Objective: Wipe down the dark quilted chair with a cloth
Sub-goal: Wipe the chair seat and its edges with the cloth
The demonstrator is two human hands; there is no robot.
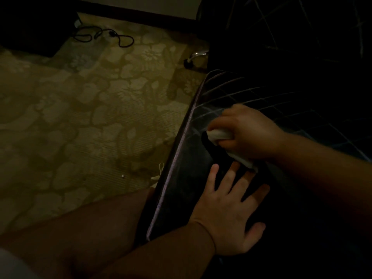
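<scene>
The wiping is in progress, and by my judgement it is somewhere in the early or middle part, not near the end. The right hand (249, 131) has its fingers curled around a bunched white cloth (219, 135) and presses it on the seat of the dark quilted chair (251, 93), near the left edge where a pale piping runs along the cushion. The left hand (231, 210) lies flat on the seat just in front of the cloth, with its fingers spread and straight, holding nothing; it seems to steady the chair or the person. The chair fills the right side of the view, with its seat low in the frame and its backrest (291, 27) rising at the top right. Around the cloth the surface shows a faint shine, which may be a wiped, damp area, but the light is too dim to say this with certainty. The far part of the seat and the backrest are very dark, so I cannot tell if they were cleaned; probably they are left to do, together with the sides. On the patterned carpet (80, 117) beside the chair lies a black cable (104, 35).
</scene>
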